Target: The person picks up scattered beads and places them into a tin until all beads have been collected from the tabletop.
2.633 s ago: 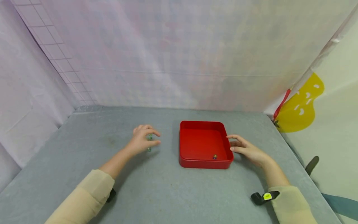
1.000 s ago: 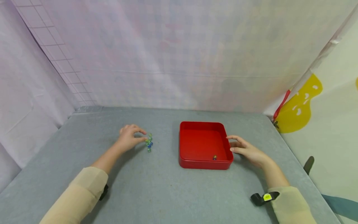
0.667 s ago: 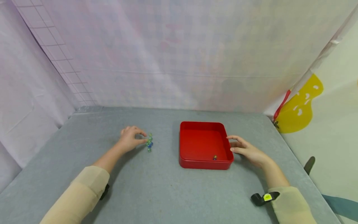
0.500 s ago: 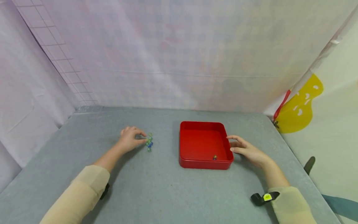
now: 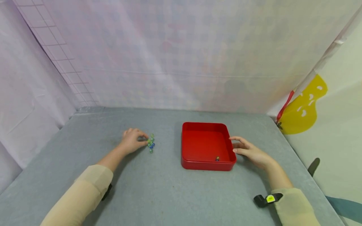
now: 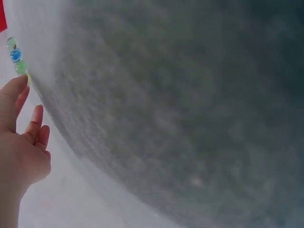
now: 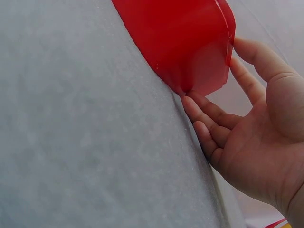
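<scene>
My left hand (image 5: 132, 140) is at a small cluster of glass marbles (image 5: 151, 146), green, yellow-green and blue, on the grey table. Its thumb and index fingertips stand slightly apart, right at a yellow-green marble. In the left wrist view, a fingertip overlaps the yellow marble (image 6: 29, 80), beside a green and a blue marble (image 6: 15, 55). My right hand (image 5: 251, 152) rests its fingertips against the right wall of a square red box (image 5: 207, 165). The right wrist view shows those fingers (image 7: 209, 111) spread along the box's outer side, not wrapped round it.
A small yellow and dark marble or pair (image 5: 217, 158) lies in the box's near right corner. The grey tabletop (image 5: 169, 194) reaches back to a pale curtain (image 5: 169, 62). Another pale cloth with a yellow pear print (image 5: 302, 110) hangs at the right.
My left hand went left from over the marbles, uncovering them, then its thumb and index drew closer together at the yellow-green one. My right hand and the box have not moved.
</scene>
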The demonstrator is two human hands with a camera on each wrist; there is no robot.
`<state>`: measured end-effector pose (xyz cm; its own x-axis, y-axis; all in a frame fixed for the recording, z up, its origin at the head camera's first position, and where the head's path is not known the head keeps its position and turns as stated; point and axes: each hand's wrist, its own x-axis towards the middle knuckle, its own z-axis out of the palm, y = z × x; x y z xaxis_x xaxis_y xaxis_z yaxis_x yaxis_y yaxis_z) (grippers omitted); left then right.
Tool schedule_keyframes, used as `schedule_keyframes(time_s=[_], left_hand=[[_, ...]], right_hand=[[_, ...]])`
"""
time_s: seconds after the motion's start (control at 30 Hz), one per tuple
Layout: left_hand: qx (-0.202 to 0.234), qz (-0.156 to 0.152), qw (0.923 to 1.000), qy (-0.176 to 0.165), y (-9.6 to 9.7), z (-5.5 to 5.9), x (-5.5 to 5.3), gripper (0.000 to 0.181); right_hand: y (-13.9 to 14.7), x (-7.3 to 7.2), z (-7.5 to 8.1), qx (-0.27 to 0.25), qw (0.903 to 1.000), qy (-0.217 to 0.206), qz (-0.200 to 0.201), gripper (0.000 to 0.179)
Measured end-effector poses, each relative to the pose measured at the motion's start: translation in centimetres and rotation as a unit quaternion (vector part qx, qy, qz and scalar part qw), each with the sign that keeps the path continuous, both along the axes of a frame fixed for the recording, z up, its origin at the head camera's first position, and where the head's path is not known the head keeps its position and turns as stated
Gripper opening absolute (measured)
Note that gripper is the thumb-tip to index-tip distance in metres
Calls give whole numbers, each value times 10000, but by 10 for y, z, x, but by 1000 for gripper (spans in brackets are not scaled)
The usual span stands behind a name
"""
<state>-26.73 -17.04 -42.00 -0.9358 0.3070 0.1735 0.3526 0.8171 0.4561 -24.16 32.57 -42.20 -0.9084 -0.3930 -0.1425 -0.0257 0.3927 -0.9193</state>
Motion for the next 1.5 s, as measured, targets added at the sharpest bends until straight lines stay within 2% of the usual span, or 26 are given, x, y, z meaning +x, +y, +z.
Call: schedule_keyframes(time_s=[0.6,1.0,1.5], left_hand=[[-172,-54,9998,-23,1,-5,-3,17],[-155,10,9999,54,0,-2,-1,15],[158,163,9997,105,-1,6,1,20]], right_hand=[[0,1,1,-20,10000,-57,34,56],[0,2,1,-16,10000,24,48,55],[1,1,1,-5,10000,25,69,55]])
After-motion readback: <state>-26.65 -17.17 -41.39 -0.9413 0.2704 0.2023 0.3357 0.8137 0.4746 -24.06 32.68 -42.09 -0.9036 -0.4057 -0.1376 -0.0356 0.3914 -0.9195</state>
